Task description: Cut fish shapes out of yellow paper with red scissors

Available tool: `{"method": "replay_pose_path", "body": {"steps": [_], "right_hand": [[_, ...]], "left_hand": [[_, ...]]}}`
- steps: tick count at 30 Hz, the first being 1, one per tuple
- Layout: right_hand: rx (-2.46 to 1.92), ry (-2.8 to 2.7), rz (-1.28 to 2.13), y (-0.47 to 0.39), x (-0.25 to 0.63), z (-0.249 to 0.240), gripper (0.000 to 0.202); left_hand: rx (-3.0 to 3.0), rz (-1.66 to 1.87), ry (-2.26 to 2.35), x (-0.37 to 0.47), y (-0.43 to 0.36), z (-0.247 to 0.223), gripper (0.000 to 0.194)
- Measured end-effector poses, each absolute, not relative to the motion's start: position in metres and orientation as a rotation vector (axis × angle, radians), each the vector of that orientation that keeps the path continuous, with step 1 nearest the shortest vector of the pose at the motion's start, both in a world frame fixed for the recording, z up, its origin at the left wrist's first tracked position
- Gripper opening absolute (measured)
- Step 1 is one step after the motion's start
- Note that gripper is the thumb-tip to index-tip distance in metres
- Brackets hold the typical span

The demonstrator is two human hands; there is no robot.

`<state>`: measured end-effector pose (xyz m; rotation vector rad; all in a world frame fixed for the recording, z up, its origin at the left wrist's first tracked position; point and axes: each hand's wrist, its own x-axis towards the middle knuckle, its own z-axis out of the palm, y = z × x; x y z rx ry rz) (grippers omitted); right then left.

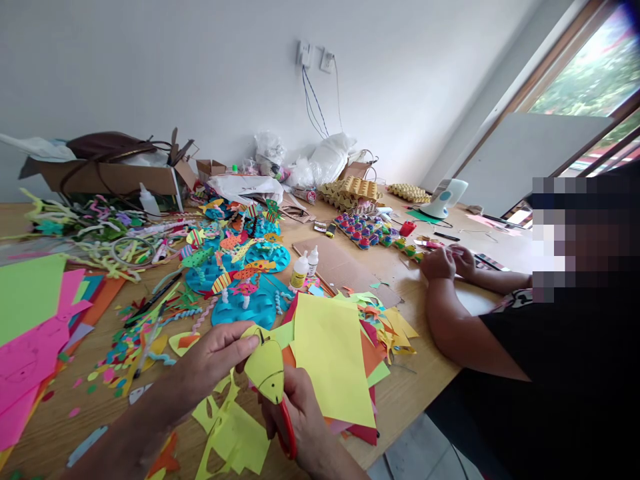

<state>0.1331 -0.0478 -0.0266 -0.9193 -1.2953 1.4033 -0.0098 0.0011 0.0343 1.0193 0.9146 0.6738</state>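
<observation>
My left hand [213,360] pinches a yellow paper fish [269,371] by its tail end, thumb on top. The fish has a drawn eye and a curved black line behind its head. My right hand [300,410] is closed around scissors with red handles [287,432]; their blades are hidden behind the fish. Below my hands lie yellow paper offcuts [240,433] with cut-out holes. To the right of the fish rests a stack of coloured sheets with a yellow sheet [330,353] on top.
Blue painted egg-carton bases [245,303] with paper fish stand ahead, beside glue bottles [300,270]. Pink and green sheets [30,293] lie at left among confetti and pipe cleaners. A co-worker's hands [447,261] are at right. Egg trays [350,193] and a cardboard box [107,180] stand farther back.
</observation>
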Motion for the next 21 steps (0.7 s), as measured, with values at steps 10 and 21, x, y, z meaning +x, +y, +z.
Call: {"method": "replay_pose_path", "body": {"steps": [10, 21], "right_hand": [[-0.948, -1.326, 1.401, -0.046, 0.132, -0.025, 0.035], [-1.012, -1.367, 1.386, -0.047, 0.132, -0.03, 0.036]], "left_hand": [[1.039, 0.637, 0.988, -0.01, 0.002, 0.03, 0.031], [1.169, 0.544, 0.821, -0.021, 0.009, 0.019, 0.032]]}}
